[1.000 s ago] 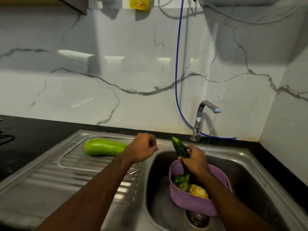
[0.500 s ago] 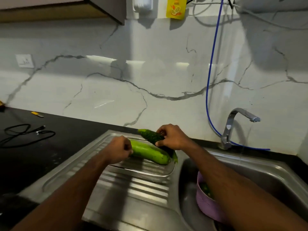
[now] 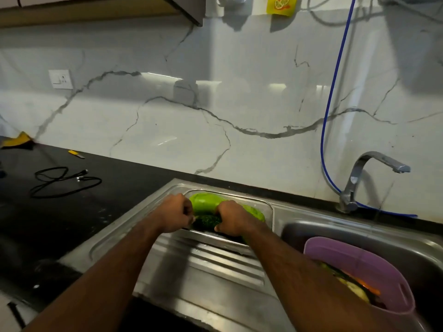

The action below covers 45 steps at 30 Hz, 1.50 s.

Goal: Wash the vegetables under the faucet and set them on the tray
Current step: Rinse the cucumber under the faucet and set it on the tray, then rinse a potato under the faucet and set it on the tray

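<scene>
Fingers (image 3: 219, 227) grip 1 cucumber (image 3: 208, 221), 2 hands.

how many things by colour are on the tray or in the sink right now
light green: 1, gourd on tray
dark green: 1, cucumber on tray
purple: 1, basket in sink
total: 3; the basket's contents are too hidden to count

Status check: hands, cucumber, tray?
Left hand and right hand both gripping dark cucumber. Cucumber low over tray, beside pale gourd. Nothing blocking.
</scene>
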{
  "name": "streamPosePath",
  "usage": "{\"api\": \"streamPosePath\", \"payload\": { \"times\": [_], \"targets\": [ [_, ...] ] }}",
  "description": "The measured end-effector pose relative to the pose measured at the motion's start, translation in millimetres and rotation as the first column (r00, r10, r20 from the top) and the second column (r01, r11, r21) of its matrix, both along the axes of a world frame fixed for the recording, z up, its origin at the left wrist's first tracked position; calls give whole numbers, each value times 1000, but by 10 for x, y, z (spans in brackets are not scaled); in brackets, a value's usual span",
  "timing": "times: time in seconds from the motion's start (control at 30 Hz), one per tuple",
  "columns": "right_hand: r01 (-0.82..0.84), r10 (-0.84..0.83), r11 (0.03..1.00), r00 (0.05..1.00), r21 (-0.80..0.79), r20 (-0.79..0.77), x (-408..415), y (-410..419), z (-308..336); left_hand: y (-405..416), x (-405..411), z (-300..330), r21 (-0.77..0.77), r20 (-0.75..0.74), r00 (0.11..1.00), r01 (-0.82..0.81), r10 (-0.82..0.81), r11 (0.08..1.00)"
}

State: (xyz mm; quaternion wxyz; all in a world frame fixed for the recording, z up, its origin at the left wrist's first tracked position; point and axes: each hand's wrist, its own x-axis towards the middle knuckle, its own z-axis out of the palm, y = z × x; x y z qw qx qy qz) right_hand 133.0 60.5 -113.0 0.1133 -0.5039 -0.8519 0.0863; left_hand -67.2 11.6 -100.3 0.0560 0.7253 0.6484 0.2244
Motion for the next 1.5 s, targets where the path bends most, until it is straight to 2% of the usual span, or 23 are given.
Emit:
{"api": "streamPosePath", "payload": {
  "times": [0.17, 0.3, 0.43, 0.63, 0.83, 1.03, 1.1, 1.2, 1.27, 1.37, 1.5],
  "targets": [
    [30, -29, 999, 999, 24, -39, 27, -1, -77, -15, 72, 5, -24, 49, 999, 10, -9, 1000],
    [58, -56, 998, 996, 30, -72, 138, -11, -58, -4, 270, 85, -28, 25, 999, 27, -26, 999],
    [96, -83, 993, 981, 67, -178, 421, -19, 49, 68, 615, 213, -8, 32, 998, 63, -63, 998],
    [292, -254, 953, 916, 80, -310, 1441, -3, 212, 371, 1471, 322, 32, 117, 977, 178, -180, 984],
    [454, -423, 891, 832, 3, -358, 2552, -45, -26, 514, 2511, 234, 48, 221, 919, 324, -326, 945],
    [527, -582, 812, 762, -251, -283, 3173, -235, -442, 570, 3332, -160, -4, 309, 865, 416, -394, 909],
    [489, -592, 779, 781, -394, -200, 3270, -287, -577, 582, 3540, -360, -16, 358, 864, 385, -354, 923],
    [444, -525, 733, 851, -515, -13, 3327, -335, -724, 603, 3774, -705, -79, 443, 866, 296, -233, 952],
    [442, -510, 692, 859, -571, 47, 3326, -345, -789, 643, 3871, -919, -126, 478, 864, 249, -161, 960],
    [449, -496, 674, 864, -587, 91, 3362, -305, -876, 676, 3917, -1094, -163, 490, 860, 253, -144, 953],
    [459, -540, 631, 839, -625, 70, 3435, -182, -987, 839, 3923, -1257, -194, 528, 841, 258, -121, 946]
  ]
}}
